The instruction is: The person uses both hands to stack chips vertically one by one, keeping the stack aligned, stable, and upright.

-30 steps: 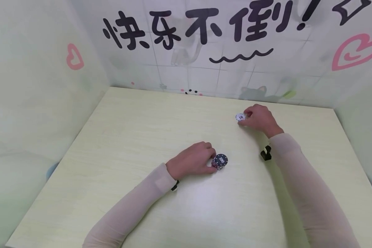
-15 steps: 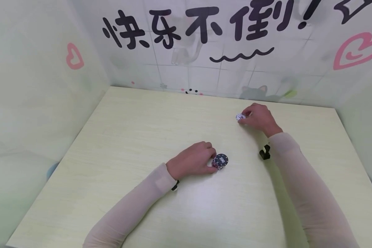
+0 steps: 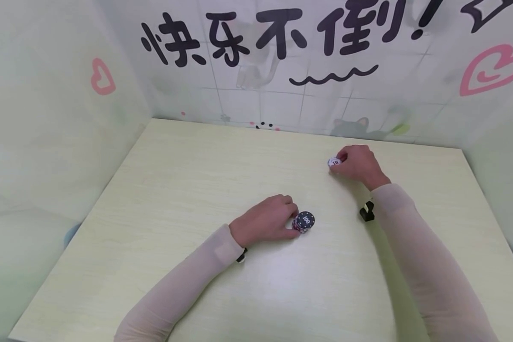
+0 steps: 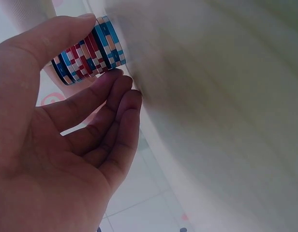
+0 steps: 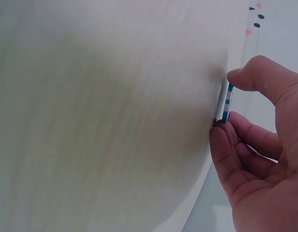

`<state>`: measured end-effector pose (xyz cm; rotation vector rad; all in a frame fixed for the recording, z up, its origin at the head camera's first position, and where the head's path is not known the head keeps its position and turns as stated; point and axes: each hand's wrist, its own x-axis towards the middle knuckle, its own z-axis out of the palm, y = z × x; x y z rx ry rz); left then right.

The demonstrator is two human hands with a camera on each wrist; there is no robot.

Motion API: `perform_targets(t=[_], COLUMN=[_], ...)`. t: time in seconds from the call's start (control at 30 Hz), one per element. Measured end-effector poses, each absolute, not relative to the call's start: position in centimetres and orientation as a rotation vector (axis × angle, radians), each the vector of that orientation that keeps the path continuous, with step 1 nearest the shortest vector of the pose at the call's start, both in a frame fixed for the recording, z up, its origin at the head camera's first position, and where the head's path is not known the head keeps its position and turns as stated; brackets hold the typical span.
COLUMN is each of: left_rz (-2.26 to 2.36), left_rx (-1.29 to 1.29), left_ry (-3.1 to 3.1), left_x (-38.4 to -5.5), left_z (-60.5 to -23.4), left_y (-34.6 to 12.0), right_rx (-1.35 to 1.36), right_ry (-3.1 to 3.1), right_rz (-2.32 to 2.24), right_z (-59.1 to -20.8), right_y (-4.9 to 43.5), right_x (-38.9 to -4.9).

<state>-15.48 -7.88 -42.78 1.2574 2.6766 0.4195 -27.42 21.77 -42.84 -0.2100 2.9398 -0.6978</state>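
My left hand (image 3: 266, 219) holds a stack of poker chips (image 3: 304, 221) near the middle of the table, thumb on one side and fingertips on the other. The top chip is black with a 100 on it. In the left wrist view the edges of the stacked chips (image 4: 88, 52) show blue, red and white bands. Farther back and to the right, my right hand (image 3: 359, 164) pinches a single white poker chip (image 3: 334, 162) marked 10. The right wrist view shows this chip's blue-and-white edge (image 5: 227, 104) between thumb and fingertips, close over the table.
The pale wood-grain table (image 3: 188, 171) is bounded by a back wall (image 3: 261, 104) with black lettering and by light side walls. A black wrist mount (image 3: 366, 212) hangs under the right sleeve, and another black piece (image 3: 242, 256) shows under the left.
My right hand shifts slightly with the white chip, which ends a little farther right. The left hand and the stack stay in place.
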Motion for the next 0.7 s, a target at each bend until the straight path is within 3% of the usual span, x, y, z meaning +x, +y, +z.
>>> perform_targets(t=[0.7], left_rz=[0.436], left_rx=[1.261], left_ry=[2.678], left_x=[-15.6], left_z=[-43.0], left_y=[-7.8], right_rx=[-0.329], right_ry=[2.934], right_rz=[-0.676], right_z=[-42.5], right_y=[21.7], right_x=[-24.4])
